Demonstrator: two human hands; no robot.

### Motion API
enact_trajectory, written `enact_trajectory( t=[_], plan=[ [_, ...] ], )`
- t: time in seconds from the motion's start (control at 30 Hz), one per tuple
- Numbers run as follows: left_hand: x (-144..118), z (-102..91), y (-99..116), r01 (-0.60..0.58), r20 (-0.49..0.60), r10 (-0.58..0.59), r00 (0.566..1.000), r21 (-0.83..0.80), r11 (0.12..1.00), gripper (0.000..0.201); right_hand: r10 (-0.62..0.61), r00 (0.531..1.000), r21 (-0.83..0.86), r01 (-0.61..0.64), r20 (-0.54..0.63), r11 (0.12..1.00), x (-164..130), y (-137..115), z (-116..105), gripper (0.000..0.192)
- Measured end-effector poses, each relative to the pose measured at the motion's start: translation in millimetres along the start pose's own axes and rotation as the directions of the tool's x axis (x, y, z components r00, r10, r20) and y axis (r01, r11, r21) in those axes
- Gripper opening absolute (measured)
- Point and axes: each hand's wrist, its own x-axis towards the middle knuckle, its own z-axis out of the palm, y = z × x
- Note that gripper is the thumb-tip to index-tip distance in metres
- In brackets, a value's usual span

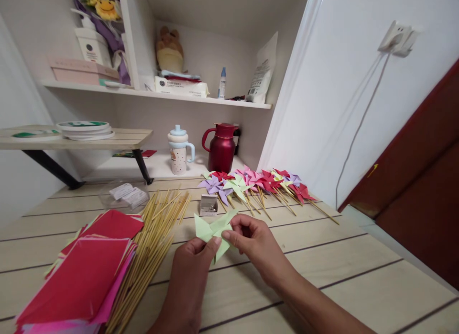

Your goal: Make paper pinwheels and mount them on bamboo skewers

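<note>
A light green paper pinwheel point(219, 225) is held over the table between my two hands. My left hand point(195, 260) pinches its lower left part, the thumb pressed near the centre. With thumb and curled fingers my right hand point(251, 238) grips the right side, the thumb also close to the middle. No stick shows on this pinwheel. Just behind it stands a small open box point(208, 205) with tiny shiny pieces inside. To the left lie many thin wooden sticks point(150, 243) and a stack of coloured paper sheets point(79, 276), red on top.
Finished pinwheels on sticks point(251, 183) lie at the back right. A red jug point(221, 150) and a speckled cup point(178, 154) stand behind them by the shelf. A clear container point(125, 194) with white packets sits near a small raised stand point(132, 139).
</note>
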Motion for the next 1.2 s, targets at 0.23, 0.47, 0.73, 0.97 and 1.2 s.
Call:
enact_trajectory(
  t=[0.23,0.47,0.73,0.97,1.2],
  plan=[
    [1,-0.1,0,0.008,-0.036,-0.008,0.999,0.002,1.000,0.035,0.012,1.000,-0.034,-0.013,-0.015,0.999,-2,-3,1,0.028],
    [0,0.4,-4,0.032,-0.016,-0.032,0.999,0.022,0.999,0.036,0.046,0.999,-0.040,-0.046,-0.004,0.998,-3,-6,0,0.032],
    [0,2.7,0,0.010,0.061,-0.009,0.998,-0.021,1.000,0.033,0.053,0.998,0.091,-0.057,0.042,0.994,-3,-3,-2,0.032],
    [-9,6.4,16,-0.043,0.152,0.064,0.986,-0.135,0.990,0.032,0.052,0.999,0.147,-0.052,0.004,0.988,0,-3,-3,0.031],
    [5,2.3,13,-0.066,0.105,0.081,0.991,-0.140,0.988,0.047,0.011,0.998,0.130,-0.002,-0.063,0.992,3,-5,-10,0.032]
  ],
)
